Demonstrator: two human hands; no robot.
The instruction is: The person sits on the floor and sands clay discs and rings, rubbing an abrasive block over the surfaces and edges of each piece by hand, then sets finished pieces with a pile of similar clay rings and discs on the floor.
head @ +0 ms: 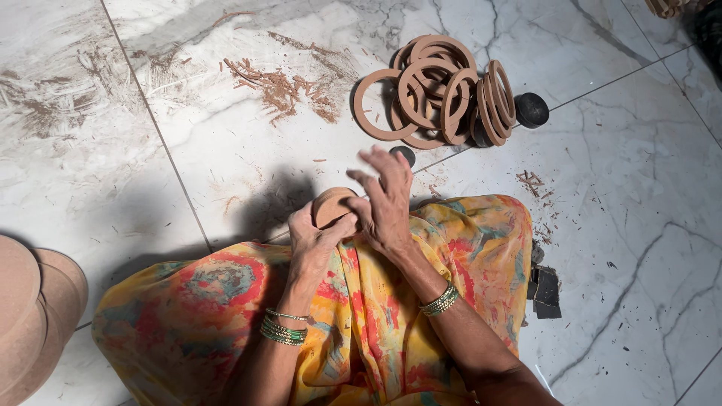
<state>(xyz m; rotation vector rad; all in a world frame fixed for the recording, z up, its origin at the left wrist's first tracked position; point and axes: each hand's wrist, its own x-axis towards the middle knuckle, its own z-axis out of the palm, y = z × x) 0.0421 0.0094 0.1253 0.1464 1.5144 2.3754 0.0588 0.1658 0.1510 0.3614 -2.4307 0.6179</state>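
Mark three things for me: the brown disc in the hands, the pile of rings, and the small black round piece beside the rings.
brown disc (pixel 332 204), head view, its rounded top face.
pile of rings (pixel 432 94), head view, a middle ring.
black round piece (pixel 532 110), head view, its centre.

hidden and cut-off parts
the wooden disc is mostly covered by the left hand; the right hand fingertips blur; brown round boards run off the left edge; rings are cut off at top.

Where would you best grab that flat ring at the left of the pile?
Probably the ring by its outer left rim, coming from above left: it lies flat on the floor with that side bare, while its right side tucks under the pile.
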